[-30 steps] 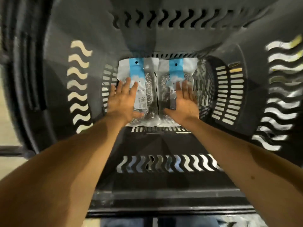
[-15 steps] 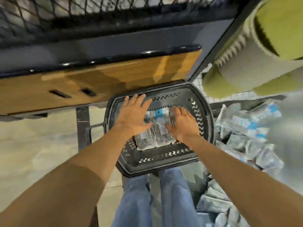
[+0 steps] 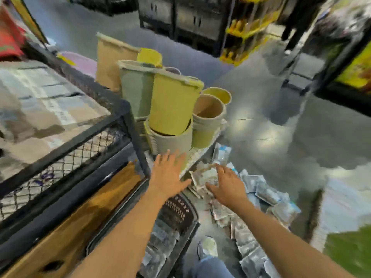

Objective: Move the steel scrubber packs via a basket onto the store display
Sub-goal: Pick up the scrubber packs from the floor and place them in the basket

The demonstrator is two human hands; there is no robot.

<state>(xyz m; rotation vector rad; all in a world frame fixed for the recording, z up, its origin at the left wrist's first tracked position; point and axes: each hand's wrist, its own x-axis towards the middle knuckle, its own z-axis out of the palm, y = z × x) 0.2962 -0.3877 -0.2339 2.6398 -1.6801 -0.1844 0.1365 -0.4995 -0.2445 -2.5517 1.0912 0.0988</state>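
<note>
Many crinkly packs [image 3: 269, 192] — slotted plastic basket [image 3: 176, 207]

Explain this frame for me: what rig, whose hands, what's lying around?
No machine: a person wears a wide-angle camera on the head, looking down at both bare hands. There is one view only, blurred by motion. The left hand is open and holds nothing. The right hand reaches, open, over a pile of scrubber packs on the floor; I see no grip. Below the left arm sits a dark basket with packs in it. Ahead stand stacked bins; at left, a mesh rack.
</note>
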